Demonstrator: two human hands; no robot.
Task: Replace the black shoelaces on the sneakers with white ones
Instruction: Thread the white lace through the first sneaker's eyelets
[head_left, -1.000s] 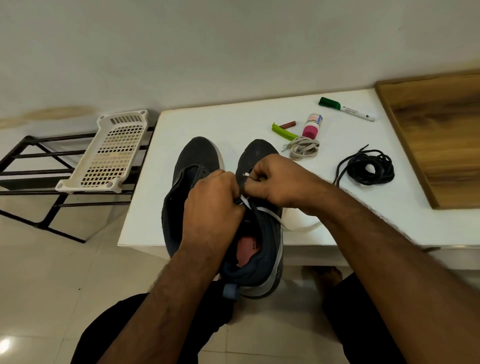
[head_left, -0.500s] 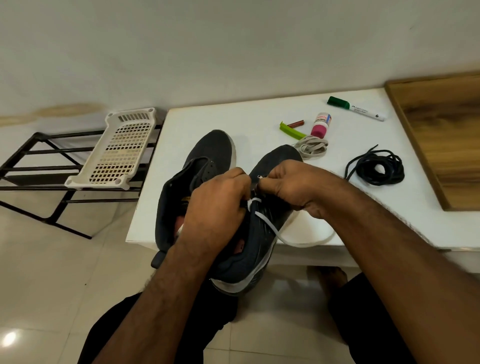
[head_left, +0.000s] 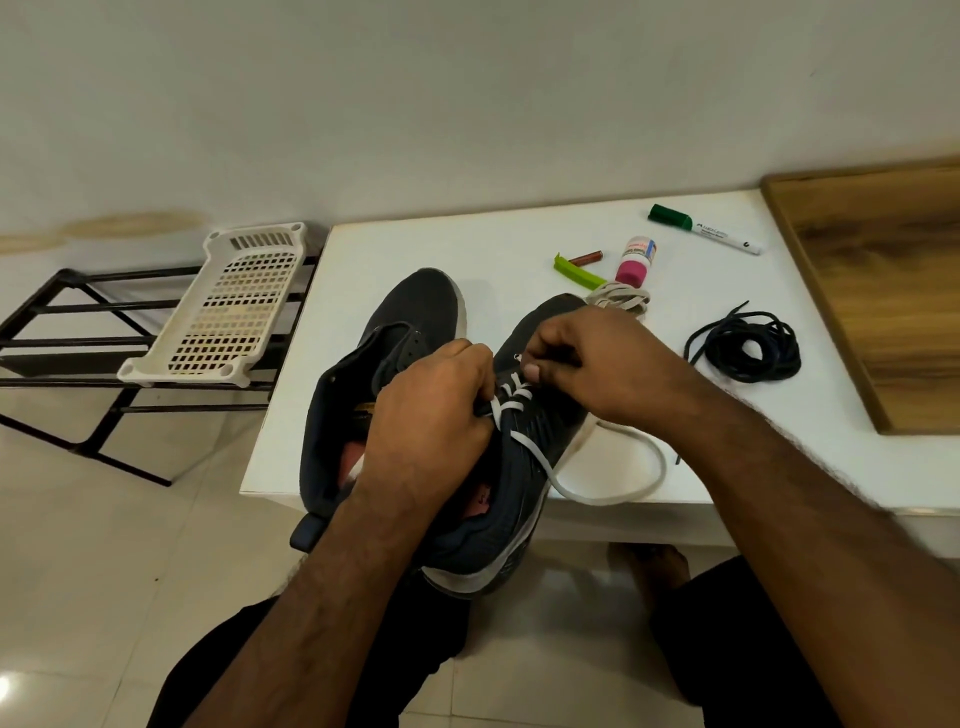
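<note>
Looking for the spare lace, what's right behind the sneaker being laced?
A bundled white lace lies just behind the sneaker; the right hand covers its near edge.

white lace (head_left: 511, 408) now crosses more eyelets

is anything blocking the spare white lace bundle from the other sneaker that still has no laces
Nothing visible lies on the bare table between them, but the right hand and the sneaker being laced sit between the white lace bundle and the unlaced sneaker.
</note>
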